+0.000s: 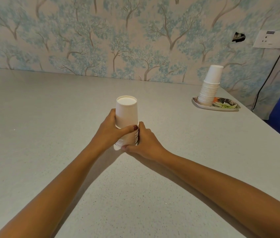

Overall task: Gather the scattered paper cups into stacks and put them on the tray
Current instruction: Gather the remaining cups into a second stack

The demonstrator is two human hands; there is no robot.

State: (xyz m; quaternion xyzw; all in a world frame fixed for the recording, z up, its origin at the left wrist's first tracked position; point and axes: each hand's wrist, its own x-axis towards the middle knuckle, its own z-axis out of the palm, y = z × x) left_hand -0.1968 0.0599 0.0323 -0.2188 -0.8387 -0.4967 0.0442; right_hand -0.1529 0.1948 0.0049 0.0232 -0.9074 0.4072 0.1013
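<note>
Both hands were closed round one upside-down cup stack (126,121) mid-tabletop (50,117). Left hand (111,130) gripped its left side, thumb across the front just under the top cup's rim. Right hand (144,143) wrapped the lower right side, thumb at the base. Stack stood upright with its base at the surface; couldn't tell if it was touching. A second inverted stack (210,86) sat on the left end of a patterned tray (225,106), far right, near the wall (135,40).
</note>
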